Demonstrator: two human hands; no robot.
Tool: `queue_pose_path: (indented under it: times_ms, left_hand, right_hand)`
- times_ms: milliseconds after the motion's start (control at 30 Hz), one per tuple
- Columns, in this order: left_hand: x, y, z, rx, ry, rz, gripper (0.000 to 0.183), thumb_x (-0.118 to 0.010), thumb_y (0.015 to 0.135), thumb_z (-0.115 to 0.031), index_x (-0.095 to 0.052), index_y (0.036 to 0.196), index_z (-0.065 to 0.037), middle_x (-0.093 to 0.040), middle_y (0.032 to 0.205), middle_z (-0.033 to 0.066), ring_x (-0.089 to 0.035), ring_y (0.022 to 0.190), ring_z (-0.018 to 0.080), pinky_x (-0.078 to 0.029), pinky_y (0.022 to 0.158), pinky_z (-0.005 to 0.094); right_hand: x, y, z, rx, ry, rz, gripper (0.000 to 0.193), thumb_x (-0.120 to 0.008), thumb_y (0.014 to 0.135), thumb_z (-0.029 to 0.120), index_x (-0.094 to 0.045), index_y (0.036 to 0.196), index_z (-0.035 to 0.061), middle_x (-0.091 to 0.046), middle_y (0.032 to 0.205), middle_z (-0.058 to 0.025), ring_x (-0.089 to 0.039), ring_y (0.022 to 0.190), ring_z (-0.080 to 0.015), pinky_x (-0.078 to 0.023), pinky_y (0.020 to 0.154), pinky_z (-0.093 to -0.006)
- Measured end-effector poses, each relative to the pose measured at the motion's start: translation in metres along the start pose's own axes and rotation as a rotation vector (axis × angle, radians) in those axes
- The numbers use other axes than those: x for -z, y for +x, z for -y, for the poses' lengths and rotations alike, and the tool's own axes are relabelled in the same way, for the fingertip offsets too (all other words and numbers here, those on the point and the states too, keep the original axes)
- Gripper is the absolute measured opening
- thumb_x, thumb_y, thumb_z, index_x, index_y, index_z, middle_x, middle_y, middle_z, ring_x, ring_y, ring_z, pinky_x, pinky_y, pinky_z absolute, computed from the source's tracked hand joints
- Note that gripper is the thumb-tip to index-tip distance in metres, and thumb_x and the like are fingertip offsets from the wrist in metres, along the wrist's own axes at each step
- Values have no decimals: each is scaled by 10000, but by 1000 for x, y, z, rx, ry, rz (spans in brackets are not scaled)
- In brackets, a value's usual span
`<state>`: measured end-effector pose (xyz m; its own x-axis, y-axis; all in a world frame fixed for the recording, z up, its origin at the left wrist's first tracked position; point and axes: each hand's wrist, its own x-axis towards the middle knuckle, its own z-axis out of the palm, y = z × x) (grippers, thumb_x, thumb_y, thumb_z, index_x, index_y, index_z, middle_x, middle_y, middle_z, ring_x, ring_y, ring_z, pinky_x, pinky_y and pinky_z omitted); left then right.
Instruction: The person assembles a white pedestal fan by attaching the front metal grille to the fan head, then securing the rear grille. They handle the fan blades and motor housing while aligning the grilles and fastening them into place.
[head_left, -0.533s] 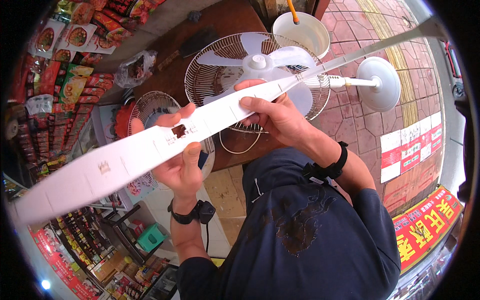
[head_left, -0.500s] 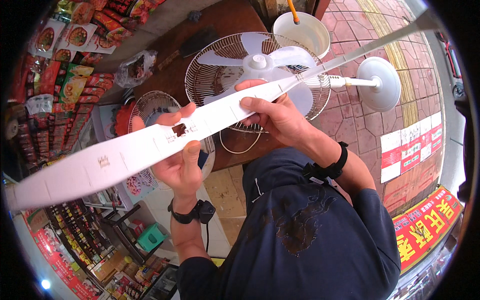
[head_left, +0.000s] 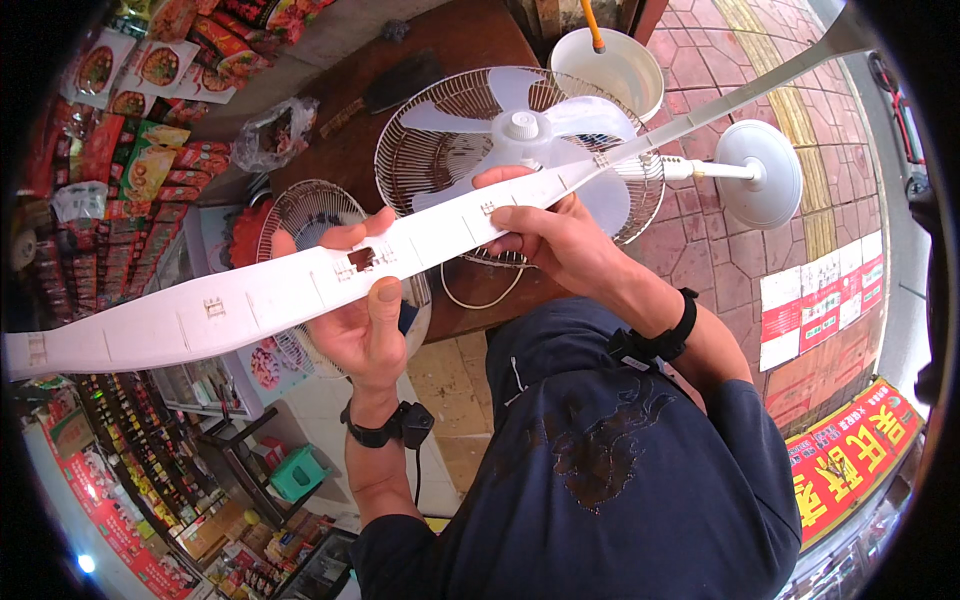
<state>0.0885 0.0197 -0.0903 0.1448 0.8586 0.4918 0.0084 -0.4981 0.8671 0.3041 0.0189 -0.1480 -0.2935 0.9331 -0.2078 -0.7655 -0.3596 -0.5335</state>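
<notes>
A long white plastic band [head_left: 435, 235], with small clip-like bits and one square cutout, stretches across the view close to me. My left hand [head_left: 362, 335] is closed on it beside the cutout, thumb on the lower edge and fingertips over the upper edge. Farther right, my right hand [head_left: 570, 240] pinches the band between thumb and fingers. Beyond it lies a standing fan, its front guard off: pale blades [head_left: 590, 117] rest in a round wire rear guard [head_left: 388, 150]. The fan's white pole and round base [head_left: 760, 175] point right. The band hides part of the blades.
The fan's head lies on a brown table [head_left: 465, 40], near a dark flat tool with a wooden handle [head_left: 400, 82] and a clear plastic bag [head_left: 275, 135]. A smaller wire guard [head_left: 305, 208] sits left. Behind stands a white bucket [head_left: 640, 85] with a yellow hose [head_left: 592, 25]. Hanging packets [head_left: 150, 165] line the left.
The band's left end has swung up a little and looks sharper now. Both hands keep their hold in nearly the same places.
</notes>
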Motion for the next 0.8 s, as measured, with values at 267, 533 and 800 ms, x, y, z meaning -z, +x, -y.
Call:
queue_pose_path:
  times_ms: [267, 533, 800]
  left_hand:
    - [1, 0, 4, 8, -25, 1, 865, -651, 999, -80, -80, 1647, -40, -578, 1350, 176, -596, 1291, 405, -485, 1096, 525]
    - [3, 0, 8, 18, -44, -6, 925, -644, 981, -28, -4, 1649, -39, -557, 1364, 189, -590, 1300, 398, -496, 1075, 499]
    - [4, -2, 9, 72, -70, -16, 851, -625, 1013, -68, -70, 1658, -67, -541, 1406, 203, -560, 1336, 434, -452, 1132, 538]
  right_hand:
    - [0, -1, 2, 9, -2, -3, 376, -637, 975, 9, -604, 1349, 15, -716, 1185, -122, -726, 983, -151, -637, 843, -263]
    - [2, 1, 0, 24, -41, -18, 376, -646, 978, 21, -599, 1351, 17, -707, 1209, -125, -725, 994, -159, -638, 847, -264]
    - [-1, 0, -1, 49, -119, -53, 378, -656, 984, 38, -584, 1354, 17, -703, 1188, -99, -723, 998, -164, -629, 855, -262]
